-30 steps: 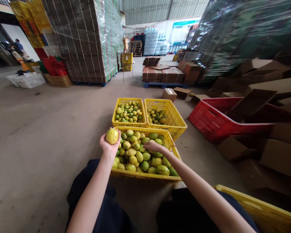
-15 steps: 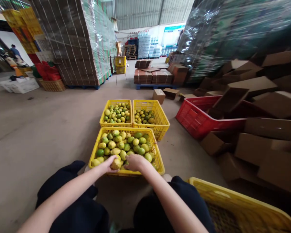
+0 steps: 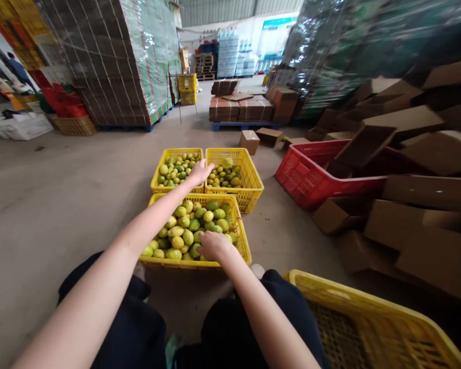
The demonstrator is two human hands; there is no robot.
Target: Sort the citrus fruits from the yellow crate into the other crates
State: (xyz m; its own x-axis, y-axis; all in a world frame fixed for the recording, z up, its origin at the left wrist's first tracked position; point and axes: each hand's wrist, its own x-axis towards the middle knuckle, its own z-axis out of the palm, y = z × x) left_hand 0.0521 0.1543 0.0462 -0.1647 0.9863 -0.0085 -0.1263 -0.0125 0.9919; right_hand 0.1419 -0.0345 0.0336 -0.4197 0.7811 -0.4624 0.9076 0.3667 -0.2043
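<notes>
I sit over a yellow crate [image 3: 243, 245] heaped with green-yellow fruit [image 3: 192, 224]. My left hand [image 3: 201, 171] is stretched out past it, fingers apart and holding nothing, above the seam between two further yellow crates. One fruit [image 3: 227, 163] hangs just beyond its fingertips, over the far right crate [image 3: 254, 185], which is partly filled. The far left crate [image 3: 175, 152] holds more fruit. My right hand [image 3: 213, 245] lies knuckles-up on the fruit at the near edge of the near crate. Its fingers curl downward and their grip is hidden.
A red crate [image 3: 311, 179] and a heap of flattened cardboard boxes [image 3: 426, 154] fill the right side. Another yellow crate [image 3: 369, 318] stands by my right knee. Wrapped pallet stacks [image 3: 123, 61] rise at the back left, where a person [image 3: 14, 66] stands. Bare concrete floor spreads to the left.
My left hand lowered its fruit to the near crate, then swung out toward the far crates and let go. The right hand moved to the crate's near edge and stayed there.
</notes>
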